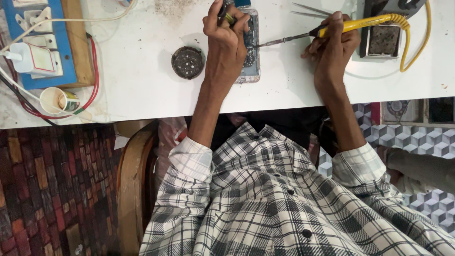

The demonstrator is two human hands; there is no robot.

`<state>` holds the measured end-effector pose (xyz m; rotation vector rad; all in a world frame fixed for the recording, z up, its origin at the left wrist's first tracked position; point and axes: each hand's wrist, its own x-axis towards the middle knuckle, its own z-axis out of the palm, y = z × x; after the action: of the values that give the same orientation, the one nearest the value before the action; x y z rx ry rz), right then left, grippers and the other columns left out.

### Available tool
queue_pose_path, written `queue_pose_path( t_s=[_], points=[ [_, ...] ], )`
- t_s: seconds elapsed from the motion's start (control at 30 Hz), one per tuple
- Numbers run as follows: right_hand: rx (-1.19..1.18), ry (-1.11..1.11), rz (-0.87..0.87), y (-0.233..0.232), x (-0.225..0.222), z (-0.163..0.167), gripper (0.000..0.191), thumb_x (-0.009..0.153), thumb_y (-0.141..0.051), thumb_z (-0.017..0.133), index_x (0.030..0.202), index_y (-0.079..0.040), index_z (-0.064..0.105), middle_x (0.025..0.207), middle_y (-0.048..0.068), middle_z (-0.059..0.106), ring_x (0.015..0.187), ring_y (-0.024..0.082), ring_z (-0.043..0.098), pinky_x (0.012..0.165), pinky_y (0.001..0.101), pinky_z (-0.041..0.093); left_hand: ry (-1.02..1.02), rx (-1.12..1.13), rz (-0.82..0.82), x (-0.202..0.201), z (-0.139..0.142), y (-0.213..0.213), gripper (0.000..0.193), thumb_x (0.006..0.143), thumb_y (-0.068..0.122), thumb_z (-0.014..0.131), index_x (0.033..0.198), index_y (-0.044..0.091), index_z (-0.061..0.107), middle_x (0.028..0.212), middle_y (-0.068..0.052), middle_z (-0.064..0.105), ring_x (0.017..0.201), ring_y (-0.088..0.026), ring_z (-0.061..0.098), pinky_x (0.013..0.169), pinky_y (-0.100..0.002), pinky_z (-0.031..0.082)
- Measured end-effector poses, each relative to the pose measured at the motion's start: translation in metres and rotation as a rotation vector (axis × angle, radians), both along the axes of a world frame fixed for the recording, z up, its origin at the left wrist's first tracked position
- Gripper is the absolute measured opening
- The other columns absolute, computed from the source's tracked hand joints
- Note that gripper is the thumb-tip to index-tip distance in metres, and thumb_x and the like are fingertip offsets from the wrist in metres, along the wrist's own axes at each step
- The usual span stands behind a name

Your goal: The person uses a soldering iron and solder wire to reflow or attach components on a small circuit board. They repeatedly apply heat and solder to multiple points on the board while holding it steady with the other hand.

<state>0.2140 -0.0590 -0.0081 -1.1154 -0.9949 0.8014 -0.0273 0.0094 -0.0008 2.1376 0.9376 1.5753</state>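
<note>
left hand [226, 40]: closed, fingers curled round a small dark tool with a yellow-green band at its top, the palm pressing down on the opened phone [251, 52]
right hand [334, 45]: closed in a pen grip on the yellow handle of the soldering iron [332, 27], its metal tip reaching to 9 o'clock and meeting the phone's inner board
phone: lies flat on the white bench [142, 71] at 12 o'clock from the person's chest, back cover off, mostly hidden under the left hand
handling, phone: probably light, stiff and fragile; exposed parts inside look easy to scratch or burn, so best held by the outer frame edges, pressed flat
handling, iron: likely light and rigid with a hot shaft; hold only on the yellow grip, well back from the metal; the coiled yellow cord [417, 42] may tug at it
round tin [188, 62]: dark, just at 9 o'clock of the left hand
tweezers [310, 9]: at 12 o'clock of the iron tip, apart from it
iron stand [385, 40]: at 3 o'clock of the right hand
power strip [38, 45]: blue, far at 9 o'clock, with a white charger plugged in
</note>
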Motion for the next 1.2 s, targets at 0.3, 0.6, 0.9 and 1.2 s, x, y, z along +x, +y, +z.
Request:
queue_pose_path(
  t_s=[0.3, 0.6, 0.9, 1.2],
  points=[
    [0.044, -0.050, 0.016, 0.002, 0.003, -0.002, 0.045, 0.117, -0.047, 0.058, 0.103, -0.004, 0.057, 0.065, 0.004, 0.052, 0.052, 0.014, 0.063, 0.049, 0.0297, 0.057, -0.036, 0.036, -0.014, 0.002, -0.001, 0.004, 0.071, 0.110, -0.007, 0.054, 0.151, 0.015, 0.001, 0.092, -0.001, 0.063, 0.088, -0.014, 0.065, 0.103, -0.040, 0.041],
    [0.001, -0.023, -0.006, 0.003, 0.001, -0.004, 0.046, 0.116, -0.049, 0.060, 0.107, -0.004, 0.055, 0.066, 0.004, 0.050, 0.053, 0.014, 0.061, 0.051, 0.0309, 0.058, -0.008, 0.034, 0.005, 0.000, -0.005, 0.005, 0.069, 0.109, -0.006, 0.052, 0.150, 0.015, 0.000, 0.093, -0.001, 0.064, 0.090, -0.016, 0.066, 0.109, -0.046, 0.037],
    [-0.040, 0.110, -0.073, -0.002, 0.002, 0.015, 0.045, 0.114, -0.047, 0.062, 0.110, -0.002, 0.055, 0.066, 0.005, 0.051, 0.054, 0.016, 0.060, 0.049, 0.0304, 0.052, -0.283, -0.006, 0.007, 0.001, 0.001, 0.003, 0.052, 0.118, 0.004, 0.040, 0.151, 0.020, 0.004, 0.096, -0.007, 0.060, 0.082, -0.016, 0.060, 0.080, -0.027, 0.056],
    [0.032, 0.062, 0.016, -0.003, 0.004, 0.027, 0.037, 0.118, -0.038, 0.059, 0.105, -0.003, 0.055, 0.074, 0.005, 0.053, 0.054, 0.014, 0.063, 0.046, 0.0268, 0.050, 0.105, 0.009, 0.241, 0.000, 0.019, -0.008, 0.054, 0.109, -0.004, 0.046, 0.145, 0.003, 0.006, 0.098, -0.010, 0.058, 0.091, -0.019, 0.061, 0.103, -0.047, 0.047]
  ],
)
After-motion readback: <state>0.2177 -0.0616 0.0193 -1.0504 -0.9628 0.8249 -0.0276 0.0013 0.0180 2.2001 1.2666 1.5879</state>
